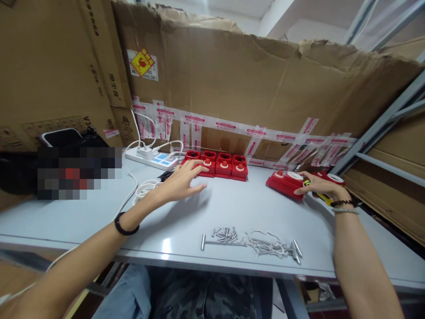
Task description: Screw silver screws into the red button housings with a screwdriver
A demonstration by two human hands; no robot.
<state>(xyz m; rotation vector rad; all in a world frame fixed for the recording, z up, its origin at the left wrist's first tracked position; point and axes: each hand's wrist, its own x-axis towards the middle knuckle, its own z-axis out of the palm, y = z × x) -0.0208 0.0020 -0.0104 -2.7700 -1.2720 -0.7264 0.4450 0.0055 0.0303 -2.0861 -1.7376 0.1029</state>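
Grey table (232, 208) | left hand (181, 182) spread over red boxes (217, 165) | right hand (320, 188) gripping screwdriver (323, 197)

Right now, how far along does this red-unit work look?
Early to midway, at a guess. Red units sit lined up by the cardboard wall. The left hand reaches toward that row; the right hand rests on a separate red unit, holding a yellow-handled tool. The screws lie unused.

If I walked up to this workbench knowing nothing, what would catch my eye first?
Most likely the bright red button boxes in a row at the back of the grey table, with the left hand reaching to them. To the right, the right hand rests on a separate red unit while holding a yellow-handled tool. Near the front edge lies a scatter of metal screws.
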